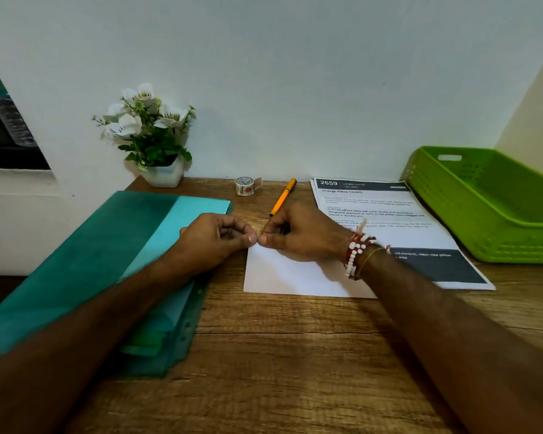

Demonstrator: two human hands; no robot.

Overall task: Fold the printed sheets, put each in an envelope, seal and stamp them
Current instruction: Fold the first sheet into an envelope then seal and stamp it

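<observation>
1. White sheet [282, 274] lies blank side up on the wooden table [279, 371], overlapping the printed sheets [386, 205] on its right.
2. My left hand [215, 238] and right hand [298, 234] both pinch its far left corner, thumb tips meeting.
3. Teal folder [107, 261] lies under my left forearm; the orange pen [282, 197] and tape roll [244, 185] lie beyond my hands.
</observation>
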